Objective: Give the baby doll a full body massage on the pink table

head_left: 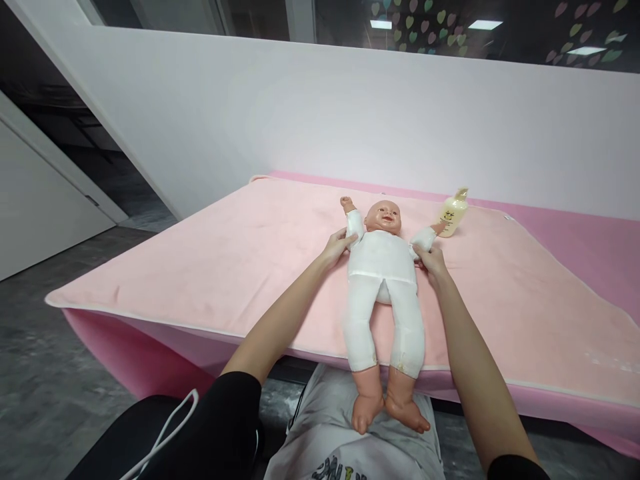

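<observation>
- Two hands flank the doll [383, 257], which lies face up on the pink blanket [200, 247], its feet past the near edge.
- Left of the doll's chest, the left hand [337, 248] curls around its upper arm, thumb on top.
- Right of the doll's chest, the right hand [431, 261] grips the other upper arm.
- Beside the doll's raised hand, a yellow pump bottle [453, 215] stands on the blanket.

Left hand [338, 248] and right hand [432, 260] curled, forearms reaching forward
</observation>
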Demonstrator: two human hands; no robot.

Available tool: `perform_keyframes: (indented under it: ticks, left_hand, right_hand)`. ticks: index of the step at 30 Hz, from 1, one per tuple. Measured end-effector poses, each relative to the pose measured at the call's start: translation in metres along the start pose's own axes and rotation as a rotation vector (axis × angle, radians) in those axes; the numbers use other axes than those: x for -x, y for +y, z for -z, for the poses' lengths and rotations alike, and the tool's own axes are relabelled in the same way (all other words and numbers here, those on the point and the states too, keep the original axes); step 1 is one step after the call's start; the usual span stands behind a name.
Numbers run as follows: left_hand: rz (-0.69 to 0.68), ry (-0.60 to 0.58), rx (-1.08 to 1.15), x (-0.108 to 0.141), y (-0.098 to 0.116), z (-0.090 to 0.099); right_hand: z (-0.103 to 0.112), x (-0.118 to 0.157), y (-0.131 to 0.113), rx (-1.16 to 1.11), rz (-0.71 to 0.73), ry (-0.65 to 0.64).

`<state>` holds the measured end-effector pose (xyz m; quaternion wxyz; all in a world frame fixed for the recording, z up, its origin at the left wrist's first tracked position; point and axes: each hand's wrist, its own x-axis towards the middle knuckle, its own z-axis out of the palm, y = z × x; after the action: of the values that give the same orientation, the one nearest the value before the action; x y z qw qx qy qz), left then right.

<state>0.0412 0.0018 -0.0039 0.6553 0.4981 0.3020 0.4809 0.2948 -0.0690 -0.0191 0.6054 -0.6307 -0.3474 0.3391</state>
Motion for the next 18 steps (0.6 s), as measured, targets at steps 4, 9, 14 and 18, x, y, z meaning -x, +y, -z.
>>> perform_keyframes:
  ticks: [4, 9, 14, 18]
  left_hand:
    - [0.025, -0.035, 0.087, 0.002, 0.003, 0.001]
    - [0.005, -0.018, 0.077, 0.003, 0.001, -0.001]
    - [-0.024, -0.037, 0.033, 0.001, 0.001, -0.001]
    - [0.002, 0.053, 0.0, -0.001, -0.002, 0.001]
  right_hand:
    - [0.003, 0.007, -0.009, -0.222, -0.069, -0.12]
    - [0.0, 0.013, -0.011, -0.228, -0.027, -0.077]
    - [-0.005, 0.01, -0.007, -0.047, 0.026, 0.024]
    - [-0.006, 0.006, -0.001, 0.129, 0.089, 0.044]
